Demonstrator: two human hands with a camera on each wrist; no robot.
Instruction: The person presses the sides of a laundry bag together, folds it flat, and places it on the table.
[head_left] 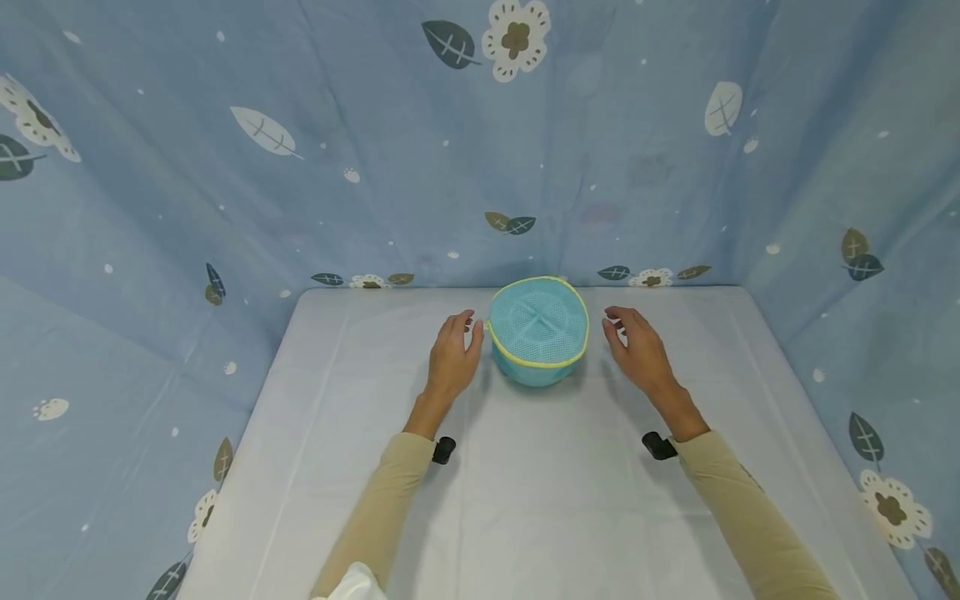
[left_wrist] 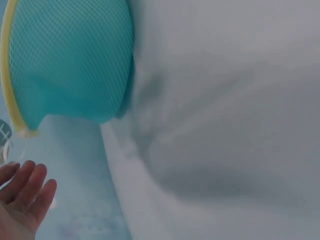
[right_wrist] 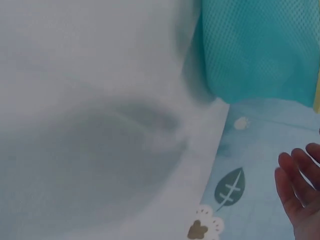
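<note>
A teal round mesh bag [head_left: 538, 323] with yellow trim around its top stands toward the back of the white table. In the head view my left hand [head_left: 453, 354] hovers just left of it, fingers loosely bent and the thumb near the trim. To its right, a small gap away, is my right hand [head_left: 637, 350], with relaxed fingers and nothing in them. The left wrist view shows the bag's mesh side [left_wrist: 72, 60] above the spread fingers [left_wrist: 32, 187]. From the right wrist, the bag's wall [right_wrist: 260, 55] appears at the upper right, above that hand's fingers [right_wrist: 295, 175].
The white-covered table [head_left: 525, 500] reaches back to a blue curtain [head_left: 375, 125] printed with leaves and flowers, which also hangs along both sides. A small black device [head_left: 444, 450] sits at the left wrist, and another black device [head_left: 658, 445] at the right.
</note>
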